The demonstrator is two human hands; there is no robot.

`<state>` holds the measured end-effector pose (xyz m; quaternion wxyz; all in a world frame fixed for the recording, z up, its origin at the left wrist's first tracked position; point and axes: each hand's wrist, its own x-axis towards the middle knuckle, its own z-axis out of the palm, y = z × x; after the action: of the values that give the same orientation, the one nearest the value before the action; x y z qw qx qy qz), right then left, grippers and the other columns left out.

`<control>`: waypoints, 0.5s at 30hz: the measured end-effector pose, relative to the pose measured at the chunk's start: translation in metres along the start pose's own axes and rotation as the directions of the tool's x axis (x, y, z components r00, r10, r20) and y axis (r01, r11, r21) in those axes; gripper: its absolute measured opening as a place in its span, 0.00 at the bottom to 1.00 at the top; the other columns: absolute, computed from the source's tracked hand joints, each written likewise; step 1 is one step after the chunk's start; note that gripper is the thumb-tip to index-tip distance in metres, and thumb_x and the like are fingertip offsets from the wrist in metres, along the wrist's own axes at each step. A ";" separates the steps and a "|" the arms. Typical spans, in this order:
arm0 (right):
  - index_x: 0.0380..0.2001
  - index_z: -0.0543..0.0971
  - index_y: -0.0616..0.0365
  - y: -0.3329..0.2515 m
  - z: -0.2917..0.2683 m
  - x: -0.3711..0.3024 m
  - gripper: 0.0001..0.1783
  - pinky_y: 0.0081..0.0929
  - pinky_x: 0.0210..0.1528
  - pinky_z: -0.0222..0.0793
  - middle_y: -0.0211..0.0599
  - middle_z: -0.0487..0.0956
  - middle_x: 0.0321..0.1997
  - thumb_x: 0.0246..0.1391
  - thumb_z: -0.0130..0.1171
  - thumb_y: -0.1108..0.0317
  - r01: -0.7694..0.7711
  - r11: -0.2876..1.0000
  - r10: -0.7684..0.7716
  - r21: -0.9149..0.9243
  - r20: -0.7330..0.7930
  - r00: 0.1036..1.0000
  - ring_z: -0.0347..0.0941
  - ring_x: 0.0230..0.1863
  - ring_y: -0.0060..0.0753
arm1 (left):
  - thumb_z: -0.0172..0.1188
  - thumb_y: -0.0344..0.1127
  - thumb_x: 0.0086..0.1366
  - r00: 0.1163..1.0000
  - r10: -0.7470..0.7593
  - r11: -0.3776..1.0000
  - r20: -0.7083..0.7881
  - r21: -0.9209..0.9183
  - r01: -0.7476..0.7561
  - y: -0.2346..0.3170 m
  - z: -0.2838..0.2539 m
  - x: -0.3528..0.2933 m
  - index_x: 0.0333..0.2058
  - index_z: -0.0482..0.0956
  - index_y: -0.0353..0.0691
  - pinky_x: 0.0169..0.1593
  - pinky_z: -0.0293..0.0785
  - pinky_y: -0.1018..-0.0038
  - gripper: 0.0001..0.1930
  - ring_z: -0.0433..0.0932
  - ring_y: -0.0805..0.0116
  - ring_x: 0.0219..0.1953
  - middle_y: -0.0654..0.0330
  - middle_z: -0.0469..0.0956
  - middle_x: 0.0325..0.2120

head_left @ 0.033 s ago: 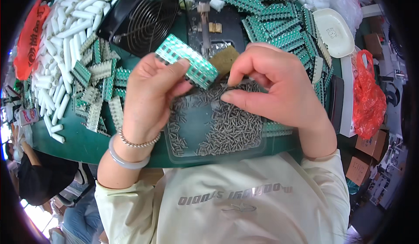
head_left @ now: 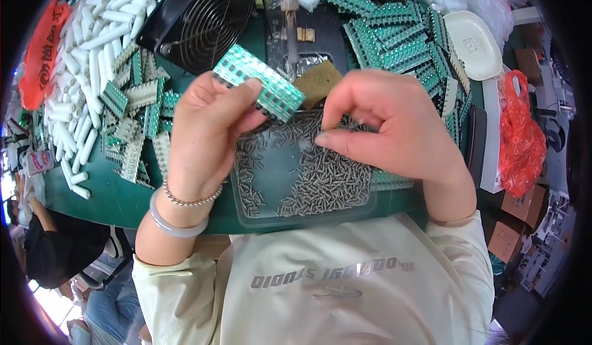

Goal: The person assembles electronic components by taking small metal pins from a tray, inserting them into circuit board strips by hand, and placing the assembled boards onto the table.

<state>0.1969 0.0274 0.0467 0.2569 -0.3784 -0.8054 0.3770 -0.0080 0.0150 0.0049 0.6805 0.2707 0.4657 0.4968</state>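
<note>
My left hand point(head_left: 213, 114) is closed on a green circuit board panel point(head_left: 259, 81), thumb on its upper face. The panel is tilted, with rows of silver pads and dark parts. To its right my right hand point(head_left: 385, 120) is curled, thumb and forefinger tips close together in a pinch. Whatever is between those tips is too small to make out. Beneath both hands lies a clear plastic tray point(head_left: 308, 221) of small metal screw-like pins point(head_left: 330, 184), thick on the right side and sparse at the left. A brown pad point(head_left: 319, 83) sits just behind the tray.
A black fan point(head_left: 200, 24) stands behind my left hand, beside a press-like tool point(head_left: 290, 24). Green board panels point(head_left: 394, 30) are heaped at the far right, more point(head_left: 139, 98) at left near white tubes point(head_left: 92, 55). A white dish point(head_left: 473, 46) and red bag point(head_left: 521, 135) lie right.
My left hand and the panel have shifted slightly left and up. My right hand has barely moved, its pinch kept.
</note>
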 end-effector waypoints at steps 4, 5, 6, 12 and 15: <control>0.23 0.75 0.58 0.007 0.025 -0.009 0.06 0.30 0.23 0.65 0.33 0.74 0.23 0.41 0.60 0.70 0.075 0.962 -0.016 -0.261 0.220 0.975 0.71 0.25 0.34 | 0.54 0.26 0.58 0.999 0.037 0.999 -0.012 -0.009 -0.037 0.009 -0.016 -0.012 0.27 0.71 0.36 0.29 0.74 0.88 0.02 0.76 0.80 0.27 0.62 0.76 0.26; 0.26 0.74 0.57 0.008 0.035 -0.012 0.06 0.32 0.23 0.65 0.35 0.71 0.24 0.42 0.57 0.69 0.094 0.938 -0.020 -0.334 0.219 0.975 0.71 0.25 0.39 | 0.54 0.27 0.58 0.996 0.077 0.997 -0.034 -0.013 -0.078 0.008 -0.021 -0.016 0.29 0.72 0.35 0.29 0.74 0.89 0.02 0.76 0.80 0.27 0.62 0.76 0.26; 0.26 0.74 0.57 0.008 0.042 -0.011 0.06 0.32 0.23 0.65 0.35 0.71 0.24 0.42 0.57 0.69 0.096 0.937 -0.021 -0.335 0.220 0.975 0.71 0.25 0.39 | 0.54 0.27 0.58 0.996 0.078 0.997 -0.035 -0.014 -0.079 0.008 -0.022 -0.018 0.29 0.72 0.35 0.29 0.74 0.89 0.02 0.76 0.80 0.27 0.62 0.76 0.26; 0.31 0.72 0.59 0.007 0.070 -0.011 0.11 0.31 0.23 0.68 0.38 0.66 0.26 0.40 0.51 0.72 0.205 0.860 -0.099 -0.467 0.241 0.965 0.71 0.24 0.38 | 0.54 0.27 0.59 0.979 0.201 0.978 -0.002 -0.046 -0.201 0.012 -0.024 -0.026 0.32 0.73 0.35 0.29 0.75 0.88 0.03 0.76 0.80 0.27 0.62 0.77 0.27; 0.30 0.72 0.61 0.007 0.075 -0.012 0.11 0.30 0.23 0.68 0.38 0.67 0.27 0.39 0.51 0.72 0.263 0.832 -0.142 -0.489 0.270 0.952 0.71 0.25 0.36 | 0.54 0.27 0.59 0.979 0.202 0.978 0.015 -0.056 -0.201 0.014 -0.027 -0.028 0.32 0.73 0.35 0.29 0.75 0.88 0.03 0.76 0.80 0.27 0.61 0.77 0.27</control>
<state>0.1547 -0.0105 -0.0048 0.0922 -0.3012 -0.9362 0.1559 -0.0399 -0.0088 0.0156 0.6387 0.3030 0.4150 0.5728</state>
